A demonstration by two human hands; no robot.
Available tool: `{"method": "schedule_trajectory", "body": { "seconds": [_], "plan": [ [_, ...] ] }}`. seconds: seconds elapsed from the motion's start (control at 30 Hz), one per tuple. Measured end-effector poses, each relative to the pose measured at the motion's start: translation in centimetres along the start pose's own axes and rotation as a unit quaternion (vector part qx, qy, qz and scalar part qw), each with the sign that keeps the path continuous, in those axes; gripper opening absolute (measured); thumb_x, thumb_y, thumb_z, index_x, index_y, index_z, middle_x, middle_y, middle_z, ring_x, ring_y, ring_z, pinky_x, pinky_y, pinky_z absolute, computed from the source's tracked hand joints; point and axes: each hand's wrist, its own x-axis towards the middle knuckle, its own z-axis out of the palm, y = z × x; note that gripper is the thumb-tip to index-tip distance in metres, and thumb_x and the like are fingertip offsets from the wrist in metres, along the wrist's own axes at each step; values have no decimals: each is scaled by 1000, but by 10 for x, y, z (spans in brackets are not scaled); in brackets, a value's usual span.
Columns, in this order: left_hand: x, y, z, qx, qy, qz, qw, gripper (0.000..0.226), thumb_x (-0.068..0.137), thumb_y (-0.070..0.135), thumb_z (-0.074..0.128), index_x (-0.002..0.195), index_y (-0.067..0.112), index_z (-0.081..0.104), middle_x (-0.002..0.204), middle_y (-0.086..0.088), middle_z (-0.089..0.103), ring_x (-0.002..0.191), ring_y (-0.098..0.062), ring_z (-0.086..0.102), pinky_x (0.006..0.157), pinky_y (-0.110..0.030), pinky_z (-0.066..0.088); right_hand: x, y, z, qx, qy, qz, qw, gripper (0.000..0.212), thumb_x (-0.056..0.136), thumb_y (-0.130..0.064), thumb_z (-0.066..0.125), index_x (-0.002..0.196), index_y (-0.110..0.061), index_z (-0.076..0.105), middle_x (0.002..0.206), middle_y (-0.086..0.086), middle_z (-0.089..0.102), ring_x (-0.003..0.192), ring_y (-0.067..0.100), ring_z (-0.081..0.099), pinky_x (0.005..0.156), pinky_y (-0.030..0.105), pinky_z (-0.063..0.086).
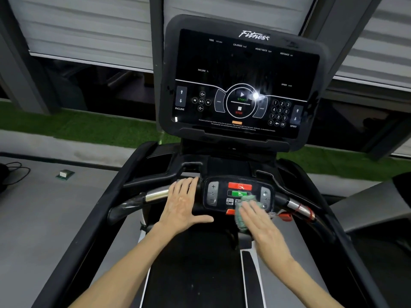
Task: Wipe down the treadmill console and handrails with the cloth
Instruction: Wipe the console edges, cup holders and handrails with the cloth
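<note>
- While my right hand (259, 221) lies flat with its fingers stretched out, it presses the green cloth (243, 213) onto the small control panel (239, 194) in the middle of the handlebar; my grip on this side is not closed, the cloth is only pinned under the palm and fingers.
- The cloth is crumpled, and it covers the lower right part of the panel, just below the green button (239, 193) and the red button (239, 186). One edge of it hangs down over the front rim of the panel.
- My left hand (184, 205) rests flat on the handlebar just left of the panel, fingers straight and spread, thumb pointing toward the right hand. This grip is open also and holds nothing.
- A shiny metal sensor (156, 194) on the left handrail is just beside my left hand; a similar one (299, 207) sits on the right handrail, with a red cord around it.
- A red clip (285, 216) is near the right edge of the panel; the picture is blurred there, so I think it hangs from the cord, but I cannot be sure.
- The big console screen (242, 83) stands upright above the handlebar, dark, with printed keys for incline, speed, start and stop.
- The black running belt (195, 274) lies under my forearms.
</note>
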Motion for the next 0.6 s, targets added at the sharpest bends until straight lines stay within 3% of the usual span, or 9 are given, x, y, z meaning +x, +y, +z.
{"method": "schedule_trajectory", "body": {
  "seconds": [0.13,0.3,0.37,0.5,0.6],
  "plan": [
    [0,2,-1,-3,-4,-7,1000,123,62,91,39,149,4,31,146,-12,41,137,-30,36,118,-48,19,-8,2,12,18,28,22,999,104,47,35,58,142,-1,36,146,17,42,145,23,18,119,39,15],
    [1,-4,4,28,-15,22,999,117,57,68,73,146,1,35,140,-16,48,131,-34,46,114,-50,33,38,-68,20,60,13,-76,995,94,49,20,75,136,-4,50,143,13,48,135,28,41,110,45,32],
    [1,-5,4,27,-9,23,999,117,55,61,79,145,1,35,139,-16,49,130,-34,47,113,-50,34,45,-74,17,63,9,-90,994,89,51,15,79,134,-4,52,141,11,50,133,26,44,109,42,32],
    [2,-4,3,24,-21,10,999,124,55,79,67,147,3,34,143,-14,45,133,-32,41,116,-49,29,10,-21,22,54,42,-65,996,94,53,29,50,141,-5,43,147,10,42,144,21,25,118,40,20],
    [1,-1,-1,-7,-1,-4,1000,123,60,90,48,148,5,34,145,-11,44,135,-28,38,117,-46,24,-19,27,13,52,41,-1,998,112,47,37,52,147,-10,34,152,8,35,146,18,19,120,36,13]
  ]
}}
